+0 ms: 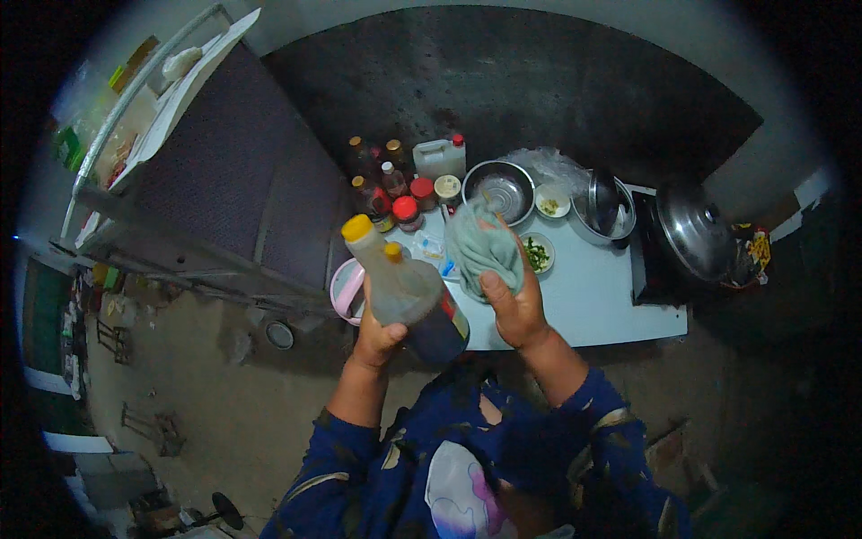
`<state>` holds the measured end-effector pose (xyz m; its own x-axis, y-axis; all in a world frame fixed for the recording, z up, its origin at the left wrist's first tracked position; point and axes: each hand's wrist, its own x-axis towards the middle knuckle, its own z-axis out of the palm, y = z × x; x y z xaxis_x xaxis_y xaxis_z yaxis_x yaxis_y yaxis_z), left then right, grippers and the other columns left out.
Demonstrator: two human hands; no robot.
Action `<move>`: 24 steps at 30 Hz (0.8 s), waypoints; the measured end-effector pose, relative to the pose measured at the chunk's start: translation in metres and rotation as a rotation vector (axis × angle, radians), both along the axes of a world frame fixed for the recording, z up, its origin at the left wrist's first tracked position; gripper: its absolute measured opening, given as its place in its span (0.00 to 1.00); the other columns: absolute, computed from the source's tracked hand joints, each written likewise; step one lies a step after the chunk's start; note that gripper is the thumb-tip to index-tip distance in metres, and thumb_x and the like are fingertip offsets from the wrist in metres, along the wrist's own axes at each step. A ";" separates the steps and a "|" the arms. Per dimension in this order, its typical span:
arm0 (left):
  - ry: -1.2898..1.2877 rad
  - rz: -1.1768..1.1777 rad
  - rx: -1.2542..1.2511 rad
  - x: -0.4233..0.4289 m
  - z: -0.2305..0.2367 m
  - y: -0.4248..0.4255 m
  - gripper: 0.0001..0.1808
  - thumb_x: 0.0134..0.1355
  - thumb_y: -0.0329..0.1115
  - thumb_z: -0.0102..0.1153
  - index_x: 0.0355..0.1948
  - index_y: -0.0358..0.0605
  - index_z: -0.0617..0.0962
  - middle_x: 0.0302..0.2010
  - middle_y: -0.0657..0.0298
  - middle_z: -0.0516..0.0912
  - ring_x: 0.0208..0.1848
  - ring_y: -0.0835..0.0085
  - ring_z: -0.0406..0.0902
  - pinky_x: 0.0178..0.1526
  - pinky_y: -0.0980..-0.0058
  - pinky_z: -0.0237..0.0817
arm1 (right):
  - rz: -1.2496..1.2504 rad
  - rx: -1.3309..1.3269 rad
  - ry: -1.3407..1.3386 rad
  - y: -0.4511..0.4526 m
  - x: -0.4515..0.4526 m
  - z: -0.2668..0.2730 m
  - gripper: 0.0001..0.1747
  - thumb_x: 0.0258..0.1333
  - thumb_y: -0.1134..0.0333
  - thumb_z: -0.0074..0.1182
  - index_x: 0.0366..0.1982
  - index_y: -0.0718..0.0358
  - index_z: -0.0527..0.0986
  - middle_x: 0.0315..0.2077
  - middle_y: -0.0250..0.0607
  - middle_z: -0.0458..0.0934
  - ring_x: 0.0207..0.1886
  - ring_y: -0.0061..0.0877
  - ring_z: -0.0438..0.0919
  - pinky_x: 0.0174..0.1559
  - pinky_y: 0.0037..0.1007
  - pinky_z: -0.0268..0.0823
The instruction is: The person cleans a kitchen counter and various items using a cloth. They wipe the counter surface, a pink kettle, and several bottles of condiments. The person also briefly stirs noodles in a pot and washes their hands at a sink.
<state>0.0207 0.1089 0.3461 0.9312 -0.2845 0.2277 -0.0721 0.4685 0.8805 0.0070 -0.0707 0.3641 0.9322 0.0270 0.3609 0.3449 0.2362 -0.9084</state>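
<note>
My left hand (377, 333) grips a large plastic bottle (407, 293) with a yellow cap, dark liquid in its lower part and a red and yellow label. The bottle leans, its cap towards the upper left. In my right hand (518, 306) is a bunched pale green cloth (481, 249), held a little apart from the bottle. Both hands are above the near side of a white table (586, 296). Beyond the cloth lie a steel basin (498, 188) and a small bowl of chopped greens (537, 252), both partly covered by cloth or hand.
Several bottles and red-lidded jars (406, 210) stand at the back left, beside a white jug (439, 158). To the right are a bowl of chopped pieces (552, 202), a steel pot (603, 209) and a large lidded wok (697, 229). A tall cabinet (222, 148) borders the left side.
</note>
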 end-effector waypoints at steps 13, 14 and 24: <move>-0.059 0.258 0.091 -0.004 -0.010 -0.020 0.56 0.37 0.48 0.69 0.61 0.42 0.48 0.55 0.55 0.63 0.57 0.63 0.63 0.58 0.64 0.56 | 0.048 -0.127 0.419 0.001 -0.042 -0.063 0.24 0.57 0.64 0.46 0.54 0.67 0.61 0.48 0.45 0.68 0.51 0.32 0.68 0.53 0.29 0.57; -0.067 0.304 0.089 -0.002 -0.012 -0.019 0.56 0.37 0.47 0.70 0.61 0.41 0.50 0.54 0.55 0.64 0.56 0.63 0.64 0.57 0.64 0.56 | 0.060 -0.070 0.613 0.000 -0.044 -0.067 0.24 0.57 0.65 0.45 0.54 0.67 0.61 0.47 0.43 0.69 0.50 0.31 0.69 0.53 0.29 0.58; -0.417 0.271 0.798 -0.004 -0.024 -0.017 0.43 0.30 0.39 0.72 0.50 0.42 0.65 0.47 0.54 0.71 0.50 0.61 0.69 0.53 0.67 0.60 | -0.085 -0.286 -0.043 -0.039 -0.015 0.010 0.25 0.48 0.69 0.53 0.51 0.65 0.65 0.47 0.49 0.67 0.50 0.36 0.68 0.51 0.34 0.61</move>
<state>0.0162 0.0914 0.3225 0.8758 -0.2861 0.3888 -0.4723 -0.3416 0.8126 -0.0084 -0.1097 0.3742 0.9197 0.0560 0.3887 0.3917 -0.0589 -0.9182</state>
